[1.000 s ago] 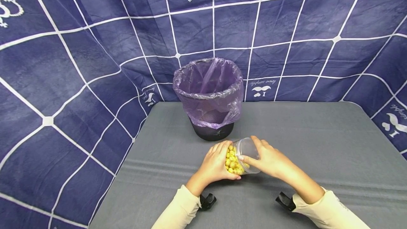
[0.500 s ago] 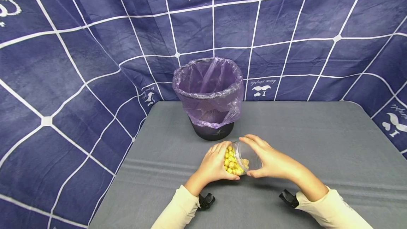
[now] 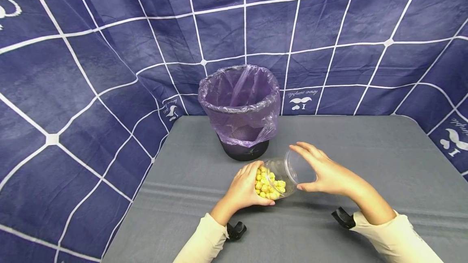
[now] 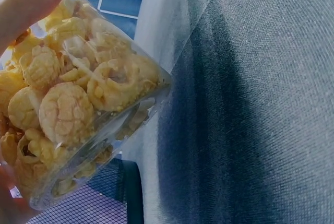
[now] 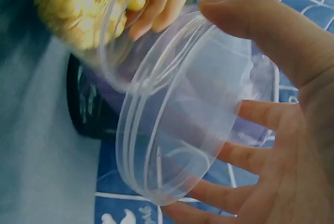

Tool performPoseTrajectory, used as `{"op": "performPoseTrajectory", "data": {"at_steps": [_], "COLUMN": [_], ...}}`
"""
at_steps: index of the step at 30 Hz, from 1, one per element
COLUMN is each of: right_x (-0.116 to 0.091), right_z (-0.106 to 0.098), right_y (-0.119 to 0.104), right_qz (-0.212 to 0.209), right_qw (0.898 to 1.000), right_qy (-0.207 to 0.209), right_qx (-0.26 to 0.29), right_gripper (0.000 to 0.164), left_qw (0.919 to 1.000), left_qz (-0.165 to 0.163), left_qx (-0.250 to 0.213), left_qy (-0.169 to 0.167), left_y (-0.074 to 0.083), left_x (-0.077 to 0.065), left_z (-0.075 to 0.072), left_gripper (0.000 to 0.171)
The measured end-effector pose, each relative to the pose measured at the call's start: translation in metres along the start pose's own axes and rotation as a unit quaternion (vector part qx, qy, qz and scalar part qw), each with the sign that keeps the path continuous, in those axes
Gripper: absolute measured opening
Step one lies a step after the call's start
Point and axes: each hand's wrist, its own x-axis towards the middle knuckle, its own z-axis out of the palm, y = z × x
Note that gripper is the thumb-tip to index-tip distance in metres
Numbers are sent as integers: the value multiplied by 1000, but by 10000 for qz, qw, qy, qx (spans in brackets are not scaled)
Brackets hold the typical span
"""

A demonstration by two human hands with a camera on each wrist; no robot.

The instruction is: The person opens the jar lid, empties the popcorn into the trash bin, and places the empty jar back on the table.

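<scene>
Head view: tilted popcorn jar (image 3: 276, 177) clasped in left hand (image 3: 242, 188), near bin (image 3: 245, 150); lid (image 3: 302, 169) pinched in right hand (image 3: 329, 175). Left wrist: thumb (image 4: 31, 7) on jar's side. Right wrist: lid off, just beside jar's mouth, between thumb (image 5: 255, 18) and fingers (image 5: 245, 157).

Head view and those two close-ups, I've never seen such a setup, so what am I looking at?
There's no robot here, just a person's two bare hands. The wide picture comes from a camera on the head, looking forward and down; the close-ups come from one on each wrist. The left hand holds a clear jar of yellow popcorn, tilted over; the right hand holds a clear lid by the jar's mouth. On the grey table stands a black bin lined with a purple bag. Blue cloth hangs behind.
</scene>
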Motion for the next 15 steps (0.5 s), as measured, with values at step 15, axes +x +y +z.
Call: {"op": "performPoseTrajectory", "data": {"at_steps": [15], "right_x": [-6], "right_z": [18], "right_y": [58], "right_qz": [1187], "right_qw": [9911], "right_qy": [-490], "right_qx": [-362], "right_gripper": [87], "left_qw": [9999], "left_qz": [-44], "left_qx": [-71], "left_qy": [140], "left_y": [0], "left_x": [-1], "left_z": [-2], "left_gripper": [106]}}
